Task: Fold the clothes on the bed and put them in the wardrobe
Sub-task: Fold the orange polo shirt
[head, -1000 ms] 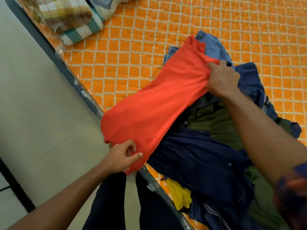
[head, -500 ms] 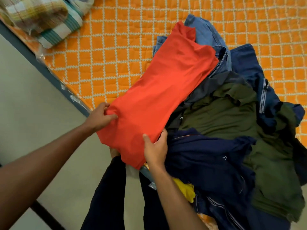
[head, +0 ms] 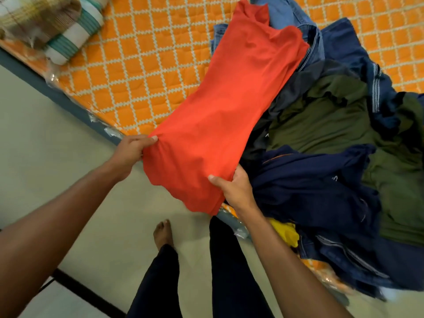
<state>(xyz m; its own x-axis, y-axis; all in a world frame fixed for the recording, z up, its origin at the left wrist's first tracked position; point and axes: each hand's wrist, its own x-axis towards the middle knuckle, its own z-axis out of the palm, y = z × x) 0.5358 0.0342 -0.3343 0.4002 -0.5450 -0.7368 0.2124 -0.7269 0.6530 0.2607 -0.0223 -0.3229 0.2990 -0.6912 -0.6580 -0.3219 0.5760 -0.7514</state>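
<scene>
Two hands on a folded red shirt [head: 220, 125], left hand [head: 129, 154] pinching one near corner, right hand [head: 236, 189] gripping the other, clothes pile [head: 332, 180] beside on orange-quilted bed [head: 142, 72].

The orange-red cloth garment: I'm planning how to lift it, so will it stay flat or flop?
Probably floppy: the orange-red cloth garment sags and wrinkles where the left hand and right hand pinch its near corners. Likely light, since thumb-and-finger grips hold up that end. Its far end drapes over the blue denim clothing, so it may drag there.
</scene>
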